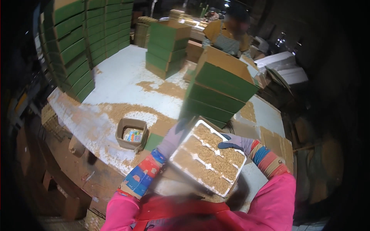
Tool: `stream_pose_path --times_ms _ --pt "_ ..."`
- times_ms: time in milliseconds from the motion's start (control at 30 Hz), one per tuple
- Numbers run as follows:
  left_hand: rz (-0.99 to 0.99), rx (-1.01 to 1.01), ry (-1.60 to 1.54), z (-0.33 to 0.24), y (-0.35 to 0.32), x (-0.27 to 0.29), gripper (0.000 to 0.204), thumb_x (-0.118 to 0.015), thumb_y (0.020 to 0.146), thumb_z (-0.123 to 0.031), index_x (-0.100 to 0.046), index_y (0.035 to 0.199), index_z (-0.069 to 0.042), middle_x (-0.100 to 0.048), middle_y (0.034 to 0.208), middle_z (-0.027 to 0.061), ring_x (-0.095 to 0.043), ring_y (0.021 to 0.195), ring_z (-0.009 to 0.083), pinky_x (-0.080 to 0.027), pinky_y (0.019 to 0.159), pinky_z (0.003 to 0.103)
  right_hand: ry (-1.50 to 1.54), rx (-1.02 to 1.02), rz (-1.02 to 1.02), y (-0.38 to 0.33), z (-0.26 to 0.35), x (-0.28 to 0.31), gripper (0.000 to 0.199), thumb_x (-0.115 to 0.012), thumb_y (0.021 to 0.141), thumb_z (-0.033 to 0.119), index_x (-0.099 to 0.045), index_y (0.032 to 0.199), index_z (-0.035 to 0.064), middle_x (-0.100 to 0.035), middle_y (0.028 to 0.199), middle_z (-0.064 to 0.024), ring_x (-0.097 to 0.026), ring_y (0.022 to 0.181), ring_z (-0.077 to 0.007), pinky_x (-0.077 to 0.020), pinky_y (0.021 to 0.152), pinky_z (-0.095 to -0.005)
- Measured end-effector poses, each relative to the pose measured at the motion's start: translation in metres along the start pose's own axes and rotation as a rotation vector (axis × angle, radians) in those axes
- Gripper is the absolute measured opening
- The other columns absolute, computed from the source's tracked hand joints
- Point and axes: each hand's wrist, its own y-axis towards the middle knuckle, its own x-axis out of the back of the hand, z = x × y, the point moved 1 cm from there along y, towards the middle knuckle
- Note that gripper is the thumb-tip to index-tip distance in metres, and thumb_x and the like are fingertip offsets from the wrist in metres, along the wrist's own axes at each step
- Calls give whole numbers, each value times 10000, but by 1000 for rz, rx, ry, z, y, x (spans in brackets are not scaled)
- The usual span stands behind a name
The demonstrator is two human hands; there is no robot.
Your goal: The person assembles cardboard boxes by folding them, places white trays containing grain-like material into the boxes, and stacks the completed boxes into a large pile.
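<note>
Before me, at a slant, is a shallow white-rimmed tray [195, 158] with white dividers, filled with loose straw-coloured bits that look like husks. My left hand [175, 135], gloved and blurred, grips the tray's far left side; its fingertips are hard to make out. My right hand [236, 143], in a grey and dark blue glove, reaches over the tray's right edge. Its fingers are stretched apart and touch the husk-like filling [221, 154]. Patterned sleeve covers wrap both forearms. What supports the tray underneath is mostly hidden.
Just beyond the tray stands a stack of green cartons [216, 86], with another carton stack [167, 48] farther back and tall ones [69, 46] at left. A small cardboard box [132, 133] holds colourful pieces. Husks litter the white table [115, 82]. Another person [227, 36] works opposite.
</note>
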Motion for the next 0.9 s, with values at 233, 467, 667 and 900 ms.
stream_pose_path --times_ms 233,467,667,900 --pt "-91 58 605 -11 -3 -17 465 -549 986 -219 -456 1373 21 -561 1316 215 -550 1212 317 -433 1031 366 -952 216 -528 30 -45 -4 503 -695 882 334 -585 1281 48 -658 1139 -130 -613 1059 -249 -492 892 -346" --pt "84 173 427 -42 -2 -12 572 -591 956 -329 -448 1421 -27 -557 1365 157 -574 1186 241 -433 1033 307 -1500 -50 -600 11 -53 -53 324 -556 875 404 -642 898 92 -674 908 -167 -660 859 -317 -504 743 -419" --pt "-374 193 1425 -81 -42 148 329 -696 865 -269 -692 1069 -11 -716 1004 162 -692 924 273 -544 832 367 -1460 240 -598 45 -85 -41 283 -527 881 339 -639 859 80 -664 696 -153 -652 699 -374 -520 705 -497" --pt "160 715 1755 -29 -18 245 725 -792 622 -343 -600 1280 -107 -631 1227 194 -584 1166 332 -470 1021 386 -938 265 -447 -12 -66 -10 411 -579 896 343 -617 1160 31 -649 1110 -211 -635 1026 -349 -500 909 -435"
